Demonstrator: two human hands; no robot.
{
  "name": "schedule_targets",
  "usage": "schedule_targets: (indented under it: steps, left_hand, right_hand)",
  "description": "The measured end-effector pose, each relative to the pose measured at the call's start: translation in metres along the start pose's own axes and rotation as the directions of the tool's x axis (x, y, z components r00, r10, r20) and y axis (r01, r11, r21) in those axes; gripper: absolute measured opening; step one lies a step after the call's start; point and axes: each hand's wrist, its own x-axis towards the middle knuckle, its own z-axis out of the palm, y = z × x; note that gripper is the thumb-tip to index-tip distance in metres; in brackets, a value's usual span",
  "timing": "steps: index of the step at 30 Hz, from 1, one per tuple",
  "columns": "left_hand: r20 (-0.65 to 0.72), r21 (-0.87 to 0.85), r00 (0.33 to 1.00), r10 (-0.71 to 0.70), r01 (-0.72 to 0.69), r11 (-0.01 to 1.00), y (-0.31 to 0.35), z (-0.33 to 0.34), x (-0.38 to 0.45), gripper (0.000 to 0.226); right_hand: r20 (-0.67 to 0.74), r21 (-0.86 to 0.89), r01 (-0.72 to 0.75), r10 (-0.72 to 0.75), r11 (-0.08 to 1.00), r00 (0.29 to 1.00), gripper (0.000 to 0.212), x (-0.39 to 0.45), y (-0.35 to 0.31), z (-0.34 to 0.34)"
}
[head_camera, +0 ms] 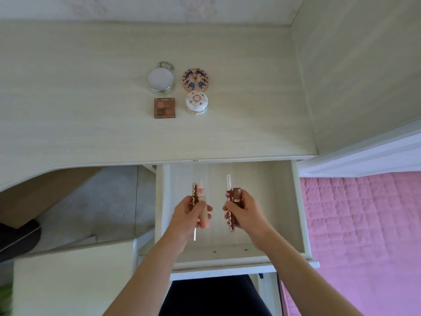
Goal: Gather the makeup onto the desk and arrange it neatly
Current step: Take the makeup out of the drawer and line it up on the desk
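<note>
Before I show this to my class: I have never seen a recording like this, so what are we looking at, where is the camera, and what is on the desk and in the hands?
There is no machine here. A person wears a wide-angle camera on the head, so the single picture looks forward and down over their own two arms.

On the pale desk four makeup items sit in a tidy square: a round white tin, a round patterned compact, a brown square palette and a small white decorated pot.

Below it, a drawer is pulled open. Over it, the left hand grips a bundle of slim makeup tubes, and the right hand grips another bundle with a brown lipstick. A pink quilt lies to the right.
</note>
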Motion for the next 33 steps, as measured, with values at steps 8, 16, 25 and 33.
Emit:
schedule_targets:
  steps: [8,16,25,33]
  left_hand:
    - [0.044,-0.031,0.993,0.112,-0.111,0.993,0.047,0.001,-0.015,0.017]
    - [0.052,-0.064,0.986,0.157,-0.153,0.986,0.091,0.018,0.004,0.019]
    - [-0.068,-0.08,0.987,0.147,-0.152,0.985,0.147,0.062,0.05,0.023]
    - [-0.132,0.096,0.979,0.153,-0.141,0.985,0.196,0.095,0.1,0.02]
  right_hand:
    - [-0.102,0.082,0.044,-0.036,0.996,0.994,0.015,-0.013,-0.033,0.005]
    - [-0.202,0.033,0.07,-0.062,0.997,0.977,0.012,0.009,-0.065,-0.009]
    - [-0.21,-0.16,0.085,-0.118,0.984,0.97,0.012,0.066,-0.122,-0.042]
    - [-0.192,-0.222,0.071,-0.115,0.972,0.975,0.014,0.121,-0.172,-0.061]
